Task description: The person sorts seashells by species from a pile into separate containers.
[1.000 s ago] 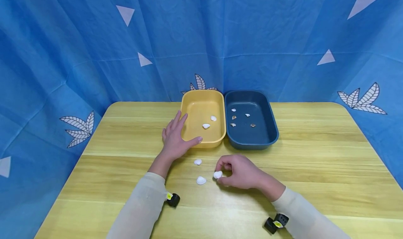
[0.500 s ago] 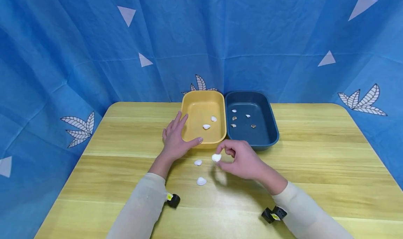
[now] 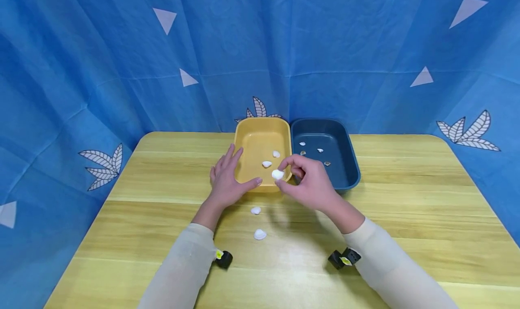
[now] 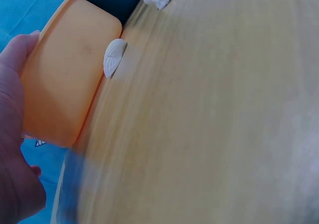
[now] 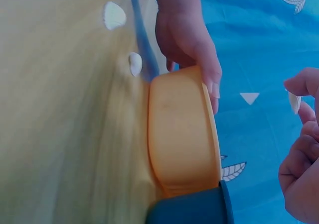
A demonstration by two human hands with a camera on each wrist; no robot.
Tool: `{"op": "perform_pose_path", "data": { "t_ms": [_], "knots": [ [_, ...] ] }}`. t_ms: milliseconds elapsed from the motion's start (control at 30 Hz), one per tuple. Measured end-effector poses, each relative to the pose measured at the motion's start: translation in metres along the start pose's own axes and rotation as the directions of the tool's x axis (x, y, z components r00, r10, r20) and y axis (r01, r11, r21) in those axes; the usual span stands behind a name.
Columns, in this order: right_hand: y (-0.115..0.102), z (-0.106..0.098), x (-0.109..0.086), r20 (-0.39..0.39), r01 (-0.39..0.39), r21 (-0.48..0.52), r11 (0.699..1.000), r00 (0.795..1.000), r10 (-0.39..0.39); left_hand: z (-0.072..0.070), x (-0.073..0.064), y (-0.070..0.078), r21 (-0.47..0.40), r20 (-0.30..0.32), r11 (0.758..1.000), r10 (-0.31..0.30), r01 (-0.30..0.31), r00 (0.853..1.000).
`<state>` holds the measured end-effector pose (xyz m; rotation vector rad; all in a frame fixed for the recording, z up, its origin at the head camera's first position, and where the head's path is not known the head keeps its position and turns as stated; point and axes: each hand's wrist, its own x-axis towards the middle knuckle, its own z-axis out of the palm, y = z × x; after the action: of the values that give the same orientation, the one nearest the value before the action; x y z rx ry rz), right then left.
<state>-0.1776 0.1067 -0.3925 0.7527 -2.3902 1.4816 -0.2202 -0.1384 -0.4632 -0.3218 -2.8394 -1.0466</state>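
Observation:
In the head view my right hand (image 3: 306, 182) pinches a white seashell (image 3: 278, 174) between thumb and index finger, above the near right part of the yellow bin (image 3: 256, 130). The right wrist view shows the same pinched shell (image 5: 294, 102) edge-on. My left hand (image 3: 227, 180) is spread at the bin's near left corner, thumb on the near rim and fingers along the left side. Two white shells, one nearer the far edge (image 3: 276, 154) and one closer (image 3: 266, 164), lie in the yellow bin. On the table in front lie two more white shells, a smaller (image 3: 255, 210) and a larger (image 3: 260, 234).
A dark blue bin (image 3: 331, 139) stands against the yellow bin's right side, with several small white and brown shells in it; my right hand partly covers its near left part. Behind the wooden table (image 3: 414, 200) hangs a blue patterned cloth (image 3: 337, 38).
My right hand has lifted the white seashell off the table and carried it away from me to the yellow bin. The left hand has stayed in place.

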Motion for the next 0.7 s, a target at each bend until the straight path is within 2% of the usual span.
{"op": "perform_pose_path", "data": {
  "t_ms": [333, 700],
  "knots": [
    [0.009, 0.001, 0.027, -0.13, -0.017, 0.028, 0.999, 0.991, 0.021, 0.0, 0.0, 0.0, -0.017, 0.002, 1.0, 0.001, -0.001, 1.0],
    [0.021, 0.012, 0.054, -0.186, -0.077, -0.003, 0.997, 0.98, 0.075, 0.0, 0.0, -0.001, -0.019, -0.001, 1.0, -0.001, 0.001, 1.0]
  ]
}}
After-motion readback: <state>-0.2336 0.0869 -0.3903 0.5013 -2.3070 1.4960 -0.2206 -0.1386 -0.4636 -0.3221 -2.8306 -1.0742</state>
